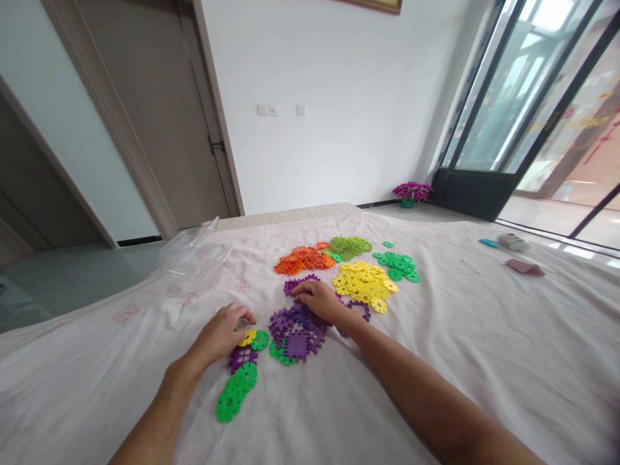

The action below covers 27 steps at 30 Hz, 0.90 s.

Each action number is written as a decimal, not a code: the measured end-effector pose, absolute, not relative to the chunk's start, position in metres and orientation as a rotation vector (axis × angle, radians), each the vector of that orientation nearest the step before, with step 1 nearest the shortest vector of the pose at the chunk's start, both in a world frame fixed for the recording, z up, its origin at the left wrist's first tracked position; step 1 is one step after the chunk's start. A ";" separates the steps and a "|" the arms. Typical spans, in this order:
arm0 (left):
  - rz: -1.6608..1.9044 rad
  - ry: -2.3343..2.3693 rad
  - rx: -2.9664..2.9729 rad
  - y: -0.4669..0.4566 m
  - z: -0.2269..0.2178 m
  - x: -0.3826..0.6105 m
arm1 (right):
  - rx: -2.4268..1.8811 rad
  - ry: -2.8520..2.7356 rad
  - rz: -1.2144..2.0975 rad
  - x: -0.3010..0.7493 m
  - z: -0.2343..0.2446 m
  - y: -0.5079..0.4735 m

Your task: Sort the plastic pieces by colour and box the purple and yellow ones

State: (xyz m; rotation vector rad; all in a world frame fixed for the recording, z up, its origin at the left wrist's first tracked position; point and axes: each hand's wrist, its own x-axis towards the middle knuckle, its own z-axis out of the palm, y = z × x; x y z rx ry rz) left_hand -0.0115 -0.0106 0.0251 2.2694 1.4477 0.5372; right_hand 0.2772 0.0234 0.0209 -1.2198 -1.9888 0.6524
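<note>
My right hand (317, 300) reaches over the pile of purple plastic building pieces (296, 345), its fingertips closed on a purple square piece (290, 287) at the pile's far side. My left hand (225, 328) hovers at the left with fingers curved and a gap between thumb and fingers. Just below it lie a yellow notched disc (248, 338), a green notched disc (260, 340) and a purple window-like piece (243, 357). Several overlapping green discs (235, 394) lie nearer to me. More green discs (278, 351) show partly under the purple pile.
Beyond my right hand are piles of orange pieces (305, 259), lime-green pieces (349, 247), yellow discs (365, 283) and green discs (398, 266). A clear plastic bag (191, 248) lies far left on the wrinkled cloth (159, 349). A pink cloth (524, 267) and a blue item (489, 243) lie far right.
</note>
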 end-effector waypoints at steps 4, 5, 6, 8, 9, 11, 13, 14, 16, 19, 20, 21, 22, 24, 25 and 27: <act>0.467 1.468 2.293 -0.014 0.031 -0.012 | -1.246 -2.027 0.601 0.277 0.021 0.022; 0.462 1.476 2.292 -0.015 0.032 -0.012 | -1.252 -2.034 0.591 0.277 0.021 0.022; 0.460 1.490 2.289 -0.015 0.032 -0.011 | -1.256 -2.039 0.581 0.277 0.021 0.021; 0.472 1.505 2.276 -0.015 0.031 -0.011 | -1.262 -2.044 0.561 0.276 0.022 0.020; 0.491 1.507 2.264 -0.014 0.030 -0.011 | -1.263 -2.048 0.552 0.276 0.022 0.019; 0.553 1.505 2.226 -0.012 0.026 -0.012 | -1.268 -2.056 0.538 0.276 0.023 0.018; 0.616 1.525 2.170 -0.009 0.021 -0.014 | -1.282 -2.067 0.520 0.275 0.023 0.017; 0.639 1.542 2.145 -0.008 0.019 -0.015 | -1.292 -2.073 0.506 0.275 0.023 0.017; 0.667 1.565 2.123 -0.006 0.015 -0.016 | -1.313 -2.087 0.479 0.274 0.023 0.016; 0.681 1.531 2.172 -0.005 0.012 -0.014 | -1.326 -2.105 0.456 0.274 0.022 0.016; 0.677 1.501 2.201 -0.006 0.012 -0.013 | -1.326 -2.107 0.454 0.274 0.021 0.016; 0.668 1.470 2.229 -0.006 0.012 -0.011 | -1.326 -2.109 0.455 0.274 0.021 0.017; 0.658 1.442 2.256 -0.007 0.013 -0.010 | -1.327 -2.108 0.456 0.274 0.021 0.017; 0.643 1.410 2.292 -0.009 0.015 -0.006 | -1.327 -2.101 0.457 0.274 0.021 0.017; 0.637 1.402 2.304 -0.010 0.016 -0.005 | -1.326 -2.097 0.457 0.274 0.021 0.016; 0.623 1.390 2.319 -0.012 0.019 -0.002 | -1.322 -2.093 0.454 0.274 0.021 0.016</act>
